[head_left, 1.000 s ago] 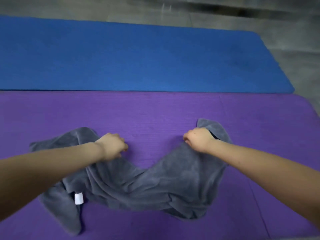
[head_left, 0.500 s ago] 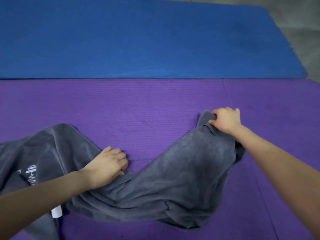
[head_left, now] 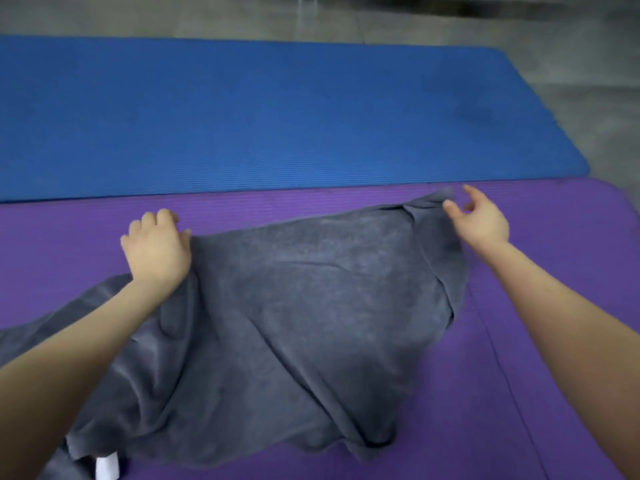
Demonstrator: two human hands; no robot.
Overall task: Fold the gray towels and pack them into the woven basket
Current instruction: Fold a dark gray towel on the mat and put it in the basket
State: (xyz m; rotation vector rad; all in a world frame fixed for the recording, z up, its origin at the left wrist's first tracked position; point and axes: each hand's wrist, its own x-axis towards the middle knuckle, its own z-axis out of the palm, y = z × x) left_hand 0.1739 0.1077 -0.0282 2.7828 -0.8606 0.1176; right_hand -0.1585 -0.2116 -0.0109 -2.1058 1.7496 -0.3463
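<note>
The gray towel lies rumpled and half spread on the purple mat, its white label at 7 o'clock. The left hand, fingers curled, grips the towel's far edge at 10 o'clock. The right hand hovers with loose, spread fingers at the 1 o'clock corner, thumb just beside the cloth. A blue mat lies beyond at 12 o'clock

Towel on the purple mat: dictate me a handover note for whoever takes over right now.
Hands: left hand grips the towel's far edge; right hand open beside its far right corner, holding nothing.
Towel lies spread but wrinkled on the purple mat; basket not in view.
Done: towel laid out, no fold yet.
Left: smooth it, fold it, pack it into the basket.
</note>
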